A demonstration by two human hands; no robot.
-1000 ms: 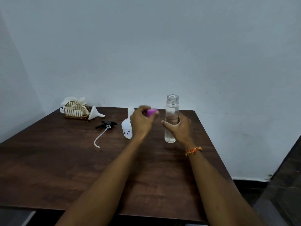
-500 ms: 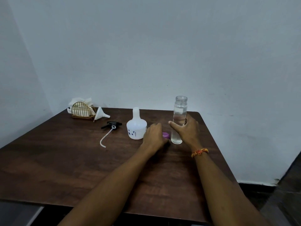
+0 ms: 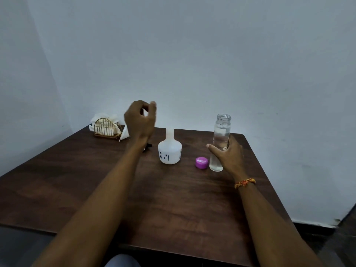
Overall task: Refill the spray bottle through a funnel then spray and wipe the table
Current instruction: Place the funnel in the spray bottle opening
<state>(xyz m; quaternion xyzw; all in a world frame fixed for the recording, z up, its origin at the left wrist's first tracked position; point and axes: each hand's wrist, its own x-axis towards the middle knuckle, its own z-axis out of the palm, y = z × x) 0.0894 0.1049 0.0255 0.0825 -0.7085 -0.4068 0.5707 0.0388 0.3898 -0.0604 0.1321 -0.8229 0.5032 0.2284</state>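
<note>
where the table (image 3: 57,189) meets the far left corner, your wire holder (image 3: 106,128) stands stuffed with tissues (image 3: 104,118), the white funnel (image 3: 124,132) just beside it. your left hand (image 3: 139,120) hangs raised in front of the funnel, fingers loosely curled, holding nothing, and its wrist hides most of the black sprayer (image 3: 148,145). next stands the open spray bottle (image 3: 170,151), then the purple cap (image 3: 201,162), touching or nearly touching the clear water bottle (image 3: 220,143), which your right hand (image 3: 227,155) grips low.
</note>
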